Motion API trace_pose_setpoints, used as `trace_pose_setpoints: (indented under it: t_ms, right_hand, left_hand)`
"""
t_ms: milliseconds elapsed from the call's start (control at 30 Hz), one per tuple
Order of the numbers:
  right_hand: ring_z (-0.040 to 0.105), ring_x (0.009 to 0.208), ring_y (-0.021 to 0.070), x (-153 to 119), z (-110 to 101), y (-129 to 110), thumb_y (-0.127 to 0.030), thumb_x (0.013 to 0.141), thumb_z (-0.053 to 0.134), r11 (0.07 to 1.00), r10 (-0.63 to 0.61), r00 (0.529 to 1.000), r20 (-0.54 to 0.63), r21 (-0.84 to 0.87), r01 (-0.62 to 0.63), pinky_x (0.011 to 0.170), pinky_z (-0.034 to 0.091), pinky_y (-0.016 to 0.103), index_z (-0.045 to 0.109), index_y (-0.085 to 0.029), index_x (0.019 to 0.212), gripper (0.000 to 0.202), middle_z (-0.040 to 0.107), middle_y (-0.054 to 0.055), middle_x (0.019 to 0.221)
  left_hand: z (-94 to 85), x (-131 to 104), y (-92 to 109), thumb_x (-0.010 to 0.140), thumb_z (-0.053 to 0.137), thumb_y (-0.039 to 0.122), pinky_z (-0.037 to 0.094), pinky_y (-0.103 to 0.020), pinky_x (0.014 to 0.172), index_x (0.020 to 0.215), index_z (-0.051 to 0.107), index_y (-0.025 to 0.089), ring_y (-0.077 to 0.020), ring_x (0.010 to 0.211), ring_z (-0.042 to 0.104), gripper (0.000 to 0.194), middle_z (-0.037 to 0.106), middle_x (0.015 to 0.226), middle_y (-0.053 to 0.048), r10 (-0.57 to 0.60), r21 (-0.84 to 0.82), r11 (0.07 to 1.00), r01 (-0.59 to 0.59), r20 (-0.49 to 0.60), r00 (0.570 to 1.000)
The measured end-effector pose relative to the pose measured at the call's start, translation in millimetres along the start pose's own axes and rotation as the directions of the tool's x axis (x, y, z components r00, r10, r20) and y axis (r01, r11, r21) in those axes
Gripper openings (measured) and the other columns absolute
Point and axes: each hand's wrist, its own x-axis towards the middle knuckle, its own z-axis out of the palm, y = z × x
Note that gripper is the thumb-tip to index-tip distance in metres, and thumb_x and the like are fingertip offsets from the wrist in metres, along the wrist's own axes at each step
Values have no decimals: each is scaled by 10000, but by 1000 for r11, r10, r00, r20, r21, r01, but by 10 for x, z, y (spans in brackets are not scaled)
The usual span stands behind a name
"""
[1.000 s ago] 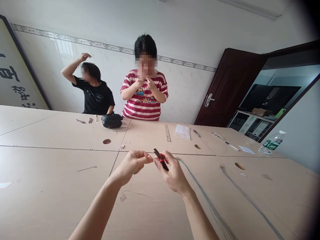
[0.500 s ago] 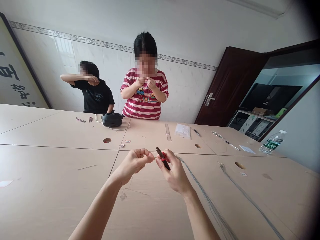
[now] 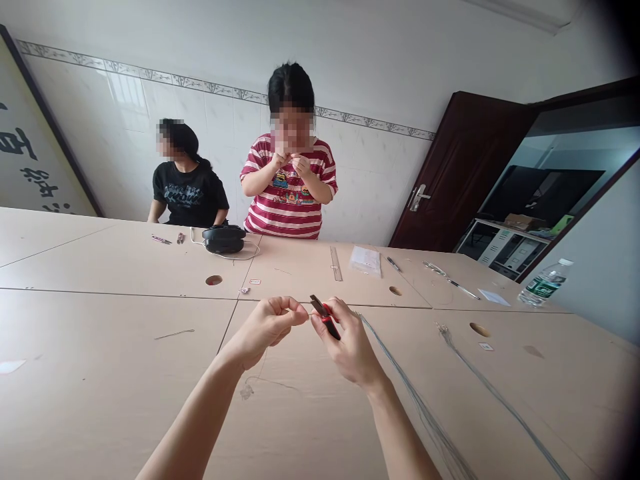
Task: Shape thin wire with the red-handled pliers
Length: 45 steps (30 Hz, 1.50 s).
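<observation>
Over the near table, my left hand (image 3: 267, 328) is closed in a pinch, thumb against forefinger, on a fine strand. Part of that thin strand (image 3: 263, 363) appears to hang below the palm. My right hand (image 3: 354, 350) is wrapped round small pliers (image 3: 331, 328) with red and black handles, jaws pointing up and left. Its thumb and forefinger tips come close to the left fingertips, with a tiny bit of strand between them; the exact grip is too small to make out. Beside my right forearm lies a bundle of thin grey cords (image 3: 400, 377).
A second cord bundle (image 3: 480, 373) lies farther right. Across the table are a ruler (image 3: 335, 265), a clear plastic bag (image 3: 365, 260), a black case (image 3: 223, 239) and a water bottle (image 3: 545, 283). Two people (image 3: 290, 193) are opposite. A looped wire (image 3: 174, 334) lies left.
My hands and the pliers have stayed nearly still. The person in black across the table has lowered a raised arm.
</observation>
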Motion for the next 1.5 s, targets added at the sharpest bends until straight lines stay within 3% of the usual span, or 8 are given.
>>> trace_pose_setpoints:
  t_ms: [433, 733, 1133, 1233, 1367, 1500]
  right_hand:
    - [497, 751, 157, 4, -6, -32, -169, 907, 503, 999, -48, 999, 9, -24, 48, 719, 415, 279, 559, -219, 881, 79, 529, 1, 786]
    - [527, 766, 167, 5, -60, -6, -252, 928, 504, 1000, 4, 1000, -12, -29, -4, 719, 441, 288, 560, -215, 878, 84, 559, 13, 790]
    - [508, 767, 166, 3, -32, 9, -256, 943, 479, 999, 17, 999, 46, -44, -15, 715, 420, 288, 518, -214, 853, 107, 548, 16, 818]
    - [513, 769, 166, -1, -30, 22, -254, 946, 465, 999, 24, 999, 47, -41, -22, 698, 419, 284, 521, -215, 874, 100, 549, 17, 826]
    - [516, 746, 163, -2, -29, 52, -235, 933, 461, 998, 37, 999, 30, -51, -36, 653, 413, 276, 498, -215, 851, 92, 545, 14, 809]
    - [499, 706, 151, -7, -18, 89, -245, 934, 447, 996, 63, 997, 33, -63, -60, 622, 402, 273, 485, -212, 843, 103, 546, 16, 811]
  left_hand:
    - [8, -7, -10, 824, 635, 349, 97, -251, 486, 761, 553, 184, -74, 504, 120, 195, 208, 533, 98, -5, 7, 1000, 5, -4, 1000]
    - [3, -19, 23, 819, 627, 353, 109, -246, 487, 749, 539, 185, -80, 511, 127, 202, 206, 539, 94, -9, 34, 999, 10, -18, 1000]
    - [18, -9, 20, 833, 615, 356, 99, -246, 488, 751, 538, 180, -74, 508, 128, 209, 207, 554, 95, -6, 48, 999, 6, 0, 1000]
    - [-6, -33, 47, 845, 597, 350, 175, -219, 475, 809, 598, 173, -64, 485, 225, 181, 284, 557, 87, 1, 78, 997, 0, -7, 1000]
    - [-107, -84, 92, 875, 547, 398, 411, -240, 581, 976, 654, 174, -109, 610, 533, 268, 565, 715, 12, 9, 37, 999, -7, -61, 998]
    - [-250, -124, 106, 863, 582, 437, 479, -254, 609, 972, 672, 156, -133, 632, 611, 314, 659, 722, -22, -15, -18, 1000, 13, -99, 995]
